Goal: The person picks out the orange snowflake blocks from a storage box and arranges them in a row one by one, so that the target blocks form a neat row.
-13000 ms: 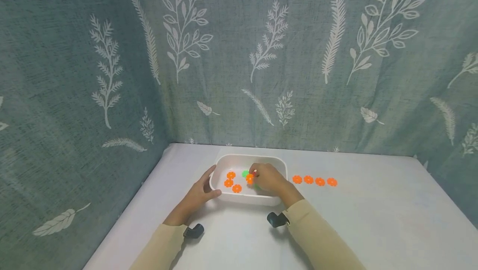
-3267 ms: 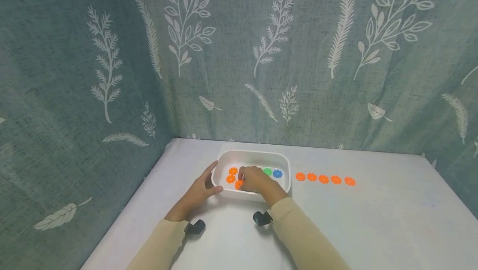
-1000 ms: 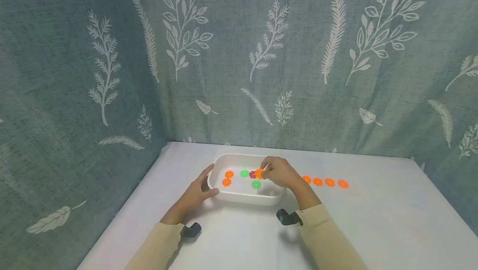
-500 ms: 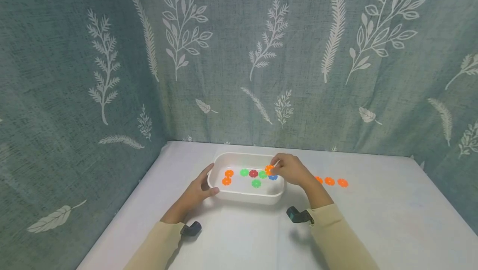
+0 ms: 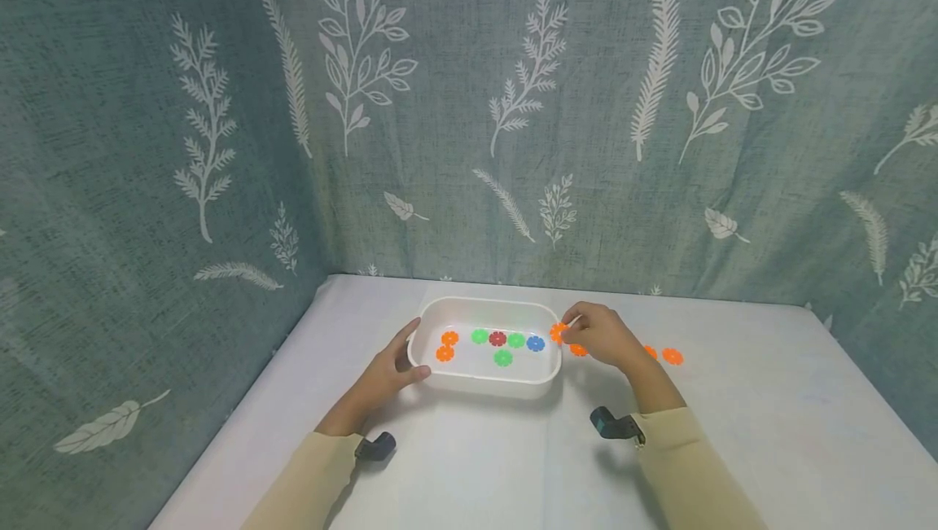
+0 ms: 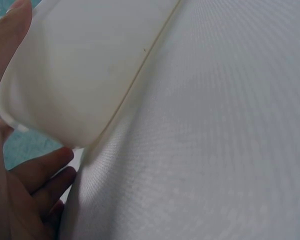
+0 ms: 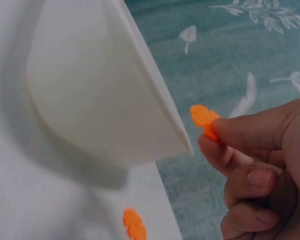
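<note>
My right hand [image 5: 601, 335] pinches an orange flower-shaped plastic disc [image 5: 559, 332] between thumb and forefinger, at the right end of a white plastic tub [image 5: 484, 387]. In the right wrist view that disc [image 7: 204, 118] shows beside the tub's rim, its other fingers curled below. My left hand [image 5: 384, 375] grips the tub's left end, thumb at the near rim and fingers around the far side. Inside the tub lie two orange discs [image 5: 444, 353], a red one [image 5: 497, 339], a blue one [image 5: 536, 343] and green ones [image 5: 503, 358].
To the right of the tub a row of orange discs [image 5: 672, 356] lies on the white-covered table [image 5: 762, 400], partly hidden by my right hand and forearm. A green-grey leaf-patterned curtain [image 5: 454, 147] hangs behind and to the left.
My right hand has taken an orange disc from the left part of the tub and carried it rightward past the right rim. My left hand has stayed at the tub's left end.
</note>
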Available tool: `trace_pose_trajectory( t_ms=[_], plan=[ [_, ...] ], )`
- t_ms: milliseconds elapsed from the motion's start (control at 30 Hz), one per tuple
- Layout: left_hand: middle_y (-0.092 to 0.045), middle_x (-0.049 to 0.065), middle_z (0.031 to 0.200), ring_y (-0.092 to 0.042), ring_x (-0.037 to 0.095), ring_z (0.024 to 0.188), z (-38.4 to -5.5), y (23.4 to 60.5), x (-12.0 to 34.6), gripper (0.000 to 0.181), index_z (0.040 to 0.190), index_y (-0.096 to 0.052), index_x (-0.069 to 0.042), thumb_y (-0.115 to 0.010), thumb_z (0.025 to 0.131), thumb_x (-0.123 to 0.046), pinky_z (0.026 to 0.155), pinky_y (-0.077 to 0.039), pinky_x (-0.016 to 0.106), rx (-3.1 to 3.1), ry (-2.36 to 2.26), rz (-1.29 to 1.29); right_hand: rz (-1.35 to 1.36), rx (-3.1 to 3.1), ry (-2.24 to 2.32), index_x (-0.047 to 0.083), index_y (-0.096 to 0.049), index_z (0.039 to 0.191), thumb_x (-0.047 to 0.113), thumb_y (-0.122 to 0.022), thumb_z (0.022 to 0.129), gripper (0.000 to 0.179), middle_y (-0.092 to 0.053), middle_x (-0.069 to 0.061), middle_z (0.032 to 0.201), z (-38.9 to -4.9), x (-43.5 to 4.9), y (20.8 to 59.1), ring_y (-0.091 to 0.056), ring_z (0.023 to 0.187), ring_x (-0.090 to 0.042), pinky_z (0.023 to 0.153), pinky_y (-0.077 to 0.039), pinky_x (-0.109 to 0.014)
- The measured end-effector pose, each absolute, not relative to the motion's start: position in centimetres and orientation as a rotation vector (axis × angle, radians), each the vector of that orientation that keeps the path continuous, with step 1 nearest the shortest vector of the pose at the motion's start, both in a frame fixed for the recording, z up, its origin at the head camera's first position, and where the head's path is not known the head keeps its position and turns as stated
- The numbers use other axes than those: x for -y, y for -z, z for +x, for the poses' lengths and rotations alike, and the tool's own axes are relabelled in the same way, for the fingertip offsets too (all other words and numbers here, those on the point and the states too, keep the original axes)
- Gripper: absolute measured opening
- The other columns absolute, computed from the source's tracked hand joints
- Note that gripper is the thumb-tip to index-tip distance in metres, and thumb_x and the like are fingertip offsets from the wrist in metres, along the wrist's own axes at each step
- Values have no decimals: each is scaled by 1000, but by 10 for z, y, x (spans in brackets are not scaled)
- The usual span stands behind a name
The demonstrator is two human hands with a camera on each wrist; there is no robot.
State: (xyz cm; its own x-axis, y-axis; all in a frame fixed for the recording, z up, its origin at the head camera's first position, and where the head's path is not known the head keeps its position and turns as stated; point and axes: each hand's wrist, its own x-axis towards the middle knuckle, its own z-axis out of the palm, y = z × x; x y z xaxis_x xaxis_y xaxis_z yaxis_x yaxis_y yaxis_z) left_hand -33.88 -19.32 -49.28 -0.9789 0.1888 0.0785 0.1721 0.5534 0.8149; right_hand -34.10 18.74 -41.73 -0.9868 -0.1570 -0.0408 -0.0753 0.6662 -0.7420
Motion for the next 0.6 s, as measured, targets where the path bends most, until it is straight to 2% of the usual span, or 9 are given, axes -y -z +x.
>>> trace_pose_trajectory(
  t_ms=[600],
  plan=[
    [-31,13,156,-31,37,140,-345,495,190,102,156,-22,-24,-81,76,-46,107,-24,64,-2730,-1441,325,-153,-2843,1172,4,-62,112,18,-67,90,27,-66,-8,94,-331,-249,434,-63,84,-26,70,-53,-38]
  ],
)
